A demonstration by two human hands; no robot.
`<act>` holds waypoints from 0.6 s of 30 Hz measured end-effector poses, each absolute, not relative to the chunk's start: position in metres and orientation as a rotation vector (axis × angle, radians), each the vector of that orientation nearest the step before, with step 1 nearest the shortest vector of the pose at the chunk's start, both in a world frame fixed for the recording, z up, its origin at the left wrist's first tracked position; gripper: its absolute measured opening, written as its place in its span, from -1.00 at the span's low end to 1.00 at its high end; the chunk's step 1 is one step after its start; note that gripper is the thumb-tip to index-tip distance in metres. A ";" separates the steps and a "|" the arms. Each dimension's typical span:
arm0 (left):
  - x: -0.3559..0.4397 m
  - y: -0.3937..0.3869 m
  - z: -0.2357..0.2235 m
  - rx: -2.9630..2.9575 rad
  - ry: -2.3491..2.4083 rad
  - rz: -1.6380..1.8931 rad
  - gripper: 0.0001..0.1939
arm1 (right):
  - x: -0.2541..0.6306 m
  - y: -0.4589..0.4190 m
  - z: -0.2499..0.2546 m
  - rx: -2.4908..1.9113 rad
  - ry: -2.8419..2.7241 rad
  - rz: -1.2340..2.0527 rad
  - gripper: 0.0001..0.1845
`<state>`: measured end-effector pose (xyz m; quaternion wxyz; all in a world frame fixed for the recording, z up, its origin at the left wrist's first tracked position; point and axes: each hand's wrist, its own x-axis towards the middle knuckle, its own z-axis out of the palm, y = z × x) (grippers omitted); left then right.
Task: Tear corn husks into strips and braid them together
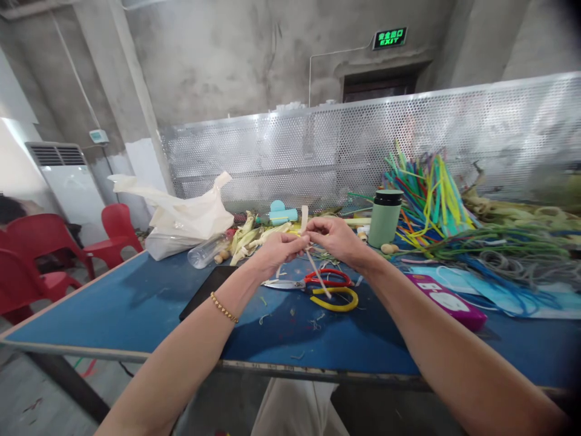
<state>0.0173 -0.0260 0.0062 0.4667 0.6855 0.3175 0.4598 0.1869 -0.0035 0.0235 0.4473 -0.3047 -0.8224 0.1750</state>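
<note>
Left hand: the left hand [278, 249] is raised over the middle of the frame, fingertips pinched together on a pale husk strip [312, 260].
Right hand: the right hand [334, 237] meets it from the right, thumb and fingers pressed onto the same strip, knuckles almost touching the left hand's.
Husk strip: held between both hands above the table [113, 303]; one end stands up just above the fingers, the longer end hangs down and to the right over the scissors.
Wrist: a bead bracelet [223, 307] circles the left wrist.
Scissors: red-handled scissors [318, 281] lie flat on the blue top just below the hands, blades pointing left.
Yellow loop: a yellow loop [338, 299] lies just below the red handles, touching or overlapping them.
Behind the hands: a heap of corn husks [252, 237] at centre, a light-blue bottle [282, 214] behind it.
Right of centre: a green cylinder with a black lid [385, 218] stands upright; beyond it a spray of coloured sticks [426, 194].
Left: a cream plastic bag [181, 215] and a clear bottle [206, 251] on its side.
Lower right: a pink box [447, 301] lies flat.
Far left: red chairs [40, 251] off the table.
</note>
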 end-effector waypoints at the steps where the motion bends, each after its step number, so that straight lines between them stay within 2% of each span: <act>1: 0.018 -0.026 0.006 1.671 0.773 1.138 -0.62 | 0.187 -0.004 0.024 -0.755 -2.029 0.433 -0.84; 18: 0.020 -0.024 0.001 1.682 0.859 1.113 -0.59 | 0.182 -0.003 0.020 -0.882 -1.922 0.303 -0.83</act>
